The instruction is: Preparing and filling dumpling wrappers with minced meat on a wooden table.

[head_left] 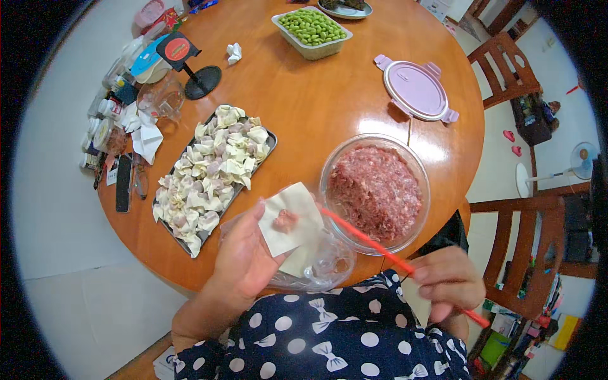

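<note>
On the open palm and fingers of my left hand (239,256) lies a square wonton wrapper (294,237) with a small lump of minced meat (285,220) on it. My right hand (448,282) grips a thin red stick (373,244), perhaps a chopstick; its far tip is beside the wrapper's right edge. A clear round bowl (425,221) full of raw minced meat (377,187) stands beyond the stick. Below the wrapper, a clear plastic bag (332,263) rests at the table's near edge. To the left, a dark tray (239,190) carries many folded wontons (212,171).
A lilac lid (416,88) lies beyond the bowl, and a tub of green beans (312,35) stands farther back. At left are a black phone stand (201,82), a clear pitcher (161,98), tissues (147,139) and a phone (124,183). Wooden chairs (516,253) flank the round table's right side.
</note>
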`<state>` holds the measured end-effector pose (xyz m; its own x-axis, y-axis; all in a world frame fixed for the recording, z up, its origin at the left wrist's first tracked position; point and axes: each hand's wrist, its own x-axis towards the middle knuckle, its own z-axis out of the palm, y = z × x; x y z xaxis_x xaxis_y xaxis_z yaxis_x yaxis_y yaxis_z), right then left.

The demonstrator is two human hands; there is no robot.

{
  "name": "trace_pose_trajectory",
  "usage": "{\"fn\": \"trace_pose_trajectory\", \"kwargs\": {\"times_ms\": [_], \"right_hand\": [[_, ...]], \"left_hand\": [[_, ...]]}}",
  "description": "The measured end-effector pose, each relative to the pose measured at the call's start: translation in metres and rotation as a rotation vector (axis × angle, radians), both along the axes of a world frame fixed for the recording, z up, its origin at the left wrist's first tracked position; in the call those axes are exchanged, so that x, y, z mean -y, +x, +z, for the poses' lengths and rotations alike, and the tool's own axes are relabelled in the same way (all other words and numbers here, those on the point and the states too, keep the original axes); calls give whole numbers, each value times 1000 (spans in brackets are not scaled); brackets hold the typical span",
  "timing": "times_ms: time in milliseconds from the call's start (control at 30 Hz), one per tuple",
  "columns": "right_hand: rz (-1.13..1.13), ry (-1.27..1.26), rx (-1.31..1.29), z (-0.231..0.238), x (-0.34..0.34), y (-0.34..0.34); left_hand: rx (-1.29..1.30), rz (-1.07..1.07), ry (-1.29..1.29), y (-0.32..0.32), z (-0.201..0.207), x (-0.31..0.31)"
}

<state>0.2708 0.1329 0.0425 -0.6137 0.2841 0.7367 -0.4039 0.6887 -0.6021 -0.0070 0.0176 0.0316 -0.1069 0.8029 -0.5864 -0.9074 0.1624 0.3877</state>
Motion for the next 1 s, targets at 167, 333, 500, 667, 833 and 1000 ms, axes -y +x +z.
{"fn": "trace_pose_trajectory", "kwargs": {"times_ms": [167,333,500,667,833,1000], "right_hand": [[-309,-214,138,6,7,-10],[-123,-294,76,11,12,-20],[17,-445,107,-5,12,-33],[-19,-456,88,-5,17,-37],[-33,-406,137,6,19,-38],[8,-175,169,7,16,-41]], "left_hand": [[-13,8,76,1,1,5],[-27,6,49,1,-7,10],[-150,21,-31,13,5,10],[-100,-46,285,7,2,7],[-207,2,204,13,2,7],[-307,-53,32,14,4,-1]]}}
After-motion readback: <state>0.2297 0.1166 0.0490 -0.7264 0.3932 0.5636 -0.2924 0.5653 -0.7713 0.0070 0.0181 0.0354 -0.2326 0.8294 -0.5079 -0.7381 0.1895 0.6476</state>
